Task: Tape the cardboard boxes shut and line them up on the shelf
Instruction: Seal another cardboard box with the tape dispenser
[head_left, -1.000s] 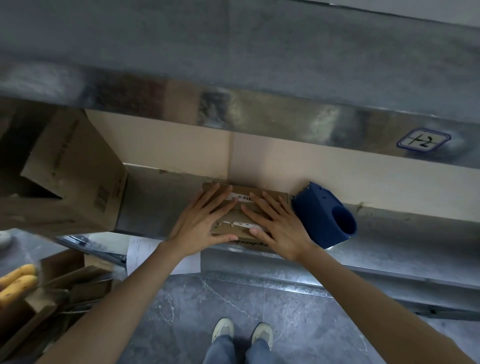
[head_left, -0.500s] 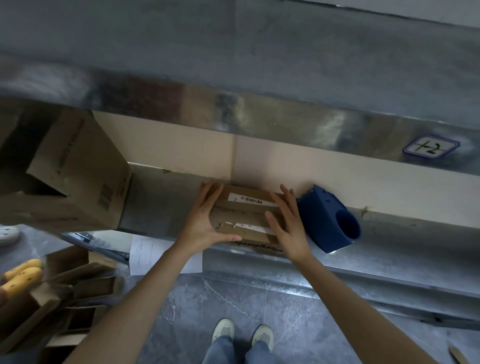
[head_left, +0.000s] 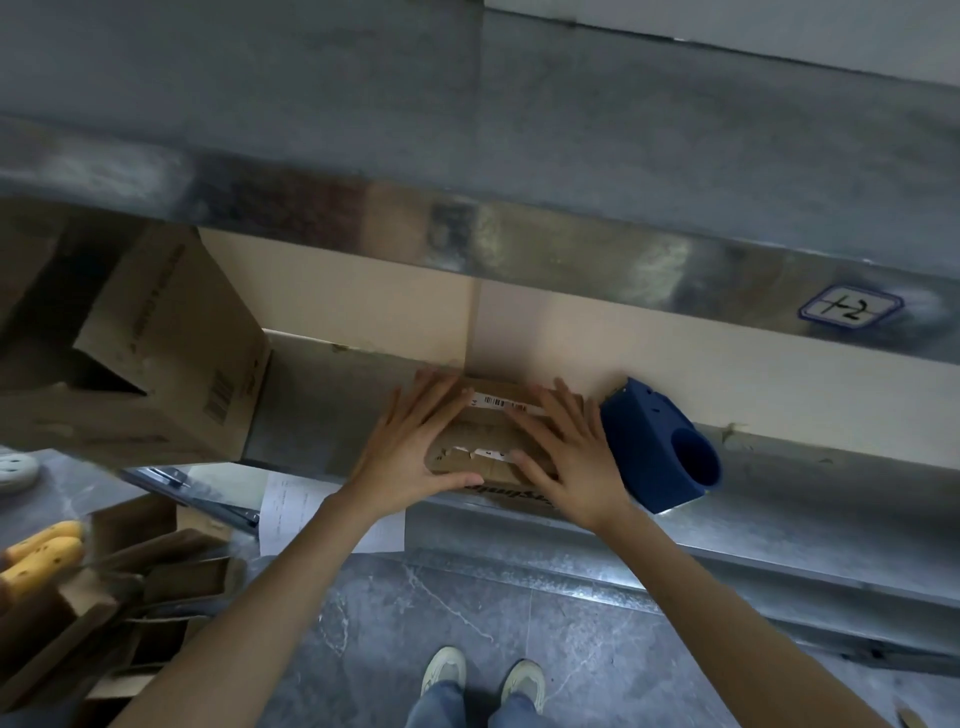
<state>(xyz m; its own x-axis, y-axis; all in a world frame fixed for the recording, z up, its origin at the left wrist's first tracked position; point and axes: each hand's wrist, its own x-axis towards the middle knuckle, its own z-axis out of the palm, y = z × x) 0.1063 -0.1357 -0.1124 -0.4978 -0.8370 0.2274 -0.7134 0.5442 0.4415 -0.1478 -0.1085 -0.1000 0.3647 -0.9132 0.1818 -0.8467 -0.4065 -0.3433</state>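
Your left hand (head_left: 410, 452) lies flat on the left part of the small cardboard box (head_left: 483, 439). Its fingers are straight and spread, and its thumb runs along the box's near edge. Your right hand (head_left: 569, 462) lies flat on the right part, fingers likewise straight and apart. Neither hand curls round anything. The small cardboard box sits on the metal shelf (head_left: 322, 410), close to the beige back panel (head_left: 571, 332). A white barcode label (head_left: 501, 402) shows between the hands. A blue tape dispenser (head_left: 660, 452) stands on the shelf just beside the right hand. A larger cardboard box (head_left: 171, 374) sits on the shelf, well apart to the left.
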